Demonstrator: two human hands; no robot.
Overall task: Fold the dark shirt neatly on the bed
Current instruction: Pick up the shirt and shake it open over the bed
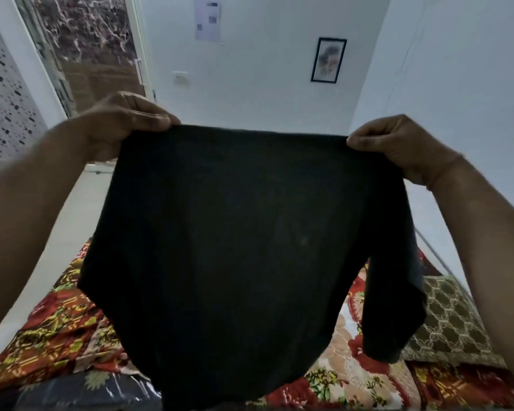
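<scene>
The dark shirt (235, 247) hangs spread out in the air in front of me, held up by its top edge. My left hand (125, 123) pinches the upper left corner and my right hand (398, 146) pinches the upper right corner. A sleeve dangles at the lower right of the shirt. Below it lies the bed (60, 327) with a red, yellow and orange patterned cover. The shirt hides most of the bed's middle.
A brown patterned pillow (448, 324) lies on the bed at the right. A dark blue patterned cloth (80, 393) sits at the near left edge. White walls, a framed picture (328, 59) and a door (92, 48) stand beyond the bed.
</scene>
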